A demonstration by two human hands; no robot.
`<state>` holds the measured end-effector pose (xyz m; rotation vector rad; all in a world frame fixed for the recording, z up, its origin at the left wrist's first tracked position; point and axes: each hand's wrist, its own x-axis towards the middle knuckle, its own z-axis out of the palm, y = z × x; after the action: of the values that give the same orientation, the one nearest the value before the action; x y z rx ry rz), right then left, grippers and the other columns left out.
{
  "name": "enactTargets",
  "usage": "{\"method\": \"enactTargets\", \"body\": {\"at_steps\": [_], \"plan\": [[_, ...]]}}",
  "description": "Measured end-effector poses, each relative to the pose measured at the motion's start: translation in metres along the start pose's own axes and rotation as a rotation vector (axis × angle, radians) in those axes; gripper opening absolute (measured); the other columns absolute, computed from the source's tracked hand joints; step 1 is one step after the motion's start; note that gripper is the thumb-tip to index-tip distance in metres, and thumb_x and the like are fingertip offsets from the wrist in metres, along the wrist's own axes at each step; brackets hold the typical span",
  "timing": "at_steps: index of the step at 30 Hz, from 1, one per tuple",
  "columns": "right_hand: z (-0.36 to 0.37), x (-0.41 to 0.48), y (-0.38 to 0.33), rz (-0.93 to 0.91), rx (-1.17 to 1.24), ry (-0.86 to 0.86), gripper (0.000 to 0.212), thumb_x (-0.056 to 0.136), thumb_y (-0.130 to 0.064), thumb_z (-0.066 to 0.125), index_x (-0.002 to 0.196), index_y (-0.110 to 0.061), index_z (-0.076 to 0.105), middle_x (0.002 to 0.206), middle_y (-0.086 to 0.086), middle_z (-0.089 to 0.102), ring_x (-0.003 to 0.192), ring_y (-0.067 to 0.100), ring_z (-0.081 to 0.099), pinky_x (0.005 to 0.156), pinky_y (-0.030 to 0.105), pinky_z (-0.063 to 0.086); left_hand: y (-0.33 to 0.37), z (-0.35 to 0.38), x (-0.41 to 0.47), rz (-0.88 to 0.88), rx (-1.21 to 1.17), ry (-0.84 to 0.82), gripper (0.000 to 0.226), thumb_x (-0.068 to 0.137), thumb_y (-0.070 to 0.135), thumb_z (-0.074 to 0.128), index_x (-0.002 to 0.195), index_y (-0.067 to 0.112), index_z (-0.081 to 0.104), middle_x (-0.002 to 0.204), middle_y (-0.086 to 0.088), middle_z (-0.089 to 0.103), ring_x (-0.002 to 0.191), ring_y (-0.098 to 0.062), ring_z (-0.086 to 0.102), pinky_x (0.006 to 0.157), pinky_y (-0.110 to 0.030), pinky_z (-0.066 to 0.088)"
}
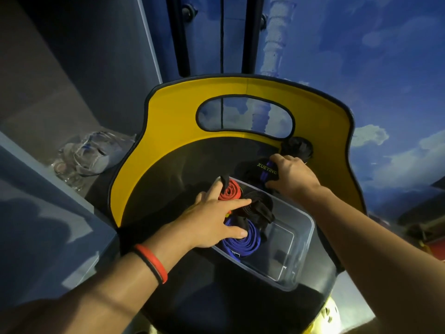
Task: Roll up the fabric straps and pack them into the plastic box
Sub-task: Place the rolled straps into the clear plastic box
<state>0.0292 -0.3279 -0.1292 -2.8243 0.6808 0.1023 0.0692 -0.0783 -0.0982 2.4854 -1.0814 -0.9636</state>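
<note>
On the black seat (168,179), flat left hand (212,220) presses rolls (250,243) in box (309,242); right hand (292,178) grips strap (266,173).

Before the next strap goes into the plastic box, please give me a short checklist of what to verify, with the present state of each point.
1. Left hand presses on the rolls in the plastic box: ok.
2. Red roll and blue roll coiled: ok.
3. Black roll tight: cannot tell, too dark.
4. Free room in the box beside the rolls: ok.
5. Right hand grips the next strap outside the box: ok.
6. That strap fully rolled: cannot tell, the hand covers it.
</note>
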Motion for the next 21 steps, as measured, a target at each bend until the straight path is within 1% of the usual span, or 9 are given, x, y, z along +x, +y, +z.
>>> {"method": "enactTargets", "body": {"at_steps": [4,7,9,12,15,17,19,21], "plan": [[0.012,0.005,-0.004,0.035,-0.030,0.017,0.083,0.074,-0.046,0.086,0.140,-0.019,0.044,0.127,0.011,0.054,0.122,0.032,0.049,0.098,0.046,0.049,-0.002,0.001,0.001,0.009,-0.001,0.006,0.073,0.090,0.056,0.070,0.147,0.069,0.026,0.168,0.012,-0.021,0.157,-0.031,-0.004,0.121,-0.056,0.024],[0.016,0.007,-0.007,0.062,-0.046,0.055,0.083,0.073,-0.050,0.085,0.138,-0.017,0.045,0.127,0.010,0.049,0.121,0.031,0.048,0.097,0.044,0.049,-0.003,0.001,0.002,0.009,0.001,-0.001,0.073,0.090,0.057,0.070,0.146,0.069,0.026,0.168,0.014,-0.021,0.157,-0.030,-0.003,0.121,-0.057,0.025],[0.017,0.008,-0.008,0.066,-0.033,0.033,0.077,0.074,-0.048,0.085,0.133,-0.016,0.047,0.123,0.011,0.053,0.116,0.031,0.053,0.094,0.044,0.051,-0.003,0.000,0.003,0.007,0.000,-0.005,0.073,0.089,0.057,0.070,0.146,0.070,0.026,0.168,0.013,-0.021,0.157,-0.031,-0.004,0.121,-0.057,0.024],[0.018,0.007,-0.008,0.055,0.060,-0.010,0.065,0.078,-0.038,0.082,0.127,-0.017,0.046,0.116,0.012,0.061,0.103,0.033,0.062,0.086,0.045,0.054,-0.002,0.001,0.003,0.002,0.002,-0.004,0.073,0.090,0.057,0.070,0.146,0.070,0.025,0.168,0.013,-0.021,0.157,-0.031,-0.005,0.121,-0.058,0.024],[0.018,0.004,-0.009,0.071,0.116,-0.018,0.069,0.079,-0.032,0.083,0.133,-0.018,0.043,0.113,0.013,0.064,0.100,0.033,0.065,0.085,0.048,0.057,-0.001,0.002,0.003,-0.001,0.006,-0.002,0.074,0.089,0.058,0.069,0.146,0.070,0.024,0.168,0.013,-0.021,0.157,-0.031,-0.005,0.121,-0.058,0.023],[0.018,0.003,-0.009,0.078,0.136,-0.018,0.070,0.077,-0.031,0.084,0.132,-0.018,0.042,0.111,0.014,0.066,0.096,0.033,0.065,0.082,0.048,0.057,0.000,0.002,0.003,-0.005,0.000,-0.004,0.074,0.089,0.057,0.070,0.146,0.070,0.024,0.168,0.012,-0.021,0.157,-0.031,-0.006,0.121,-0.058,0.022],[0.018,0.002,-0.007,0.079,0.155,-0.002,0.067,0.076,-0.033,0.083,0.128,-0.017,0.044,0.109,0.013,0.066,0.092,0.032,0.064,0.076,0.043,0.055,0.001,0.001,0.002,-0.007,-0.006,-0.008,0.074,0.089,0.056,0.070,0.147,0.069,0.025,0.168,0.011,-0.021,0.157,-0.031,-0.007,0.121,-0.058,0.022],[0.017,0.000,-0.005,0.083,0.186,0.009,0.067,0.075,-0.036,0.082,0.128,-0.018,0.046,0.111,0.012,0.065,0.092,0.030,0.062,0.072,0.036,0.047,0.001,0.000,0.001,-0.015,-0.009,-0.013,0.074,0.089,0.055,0.071,0.146,0.069,0.026,0.169,0.011,-0.021,0.157,-0.032,-0.008,0.121,-0.058,0.021]]}}
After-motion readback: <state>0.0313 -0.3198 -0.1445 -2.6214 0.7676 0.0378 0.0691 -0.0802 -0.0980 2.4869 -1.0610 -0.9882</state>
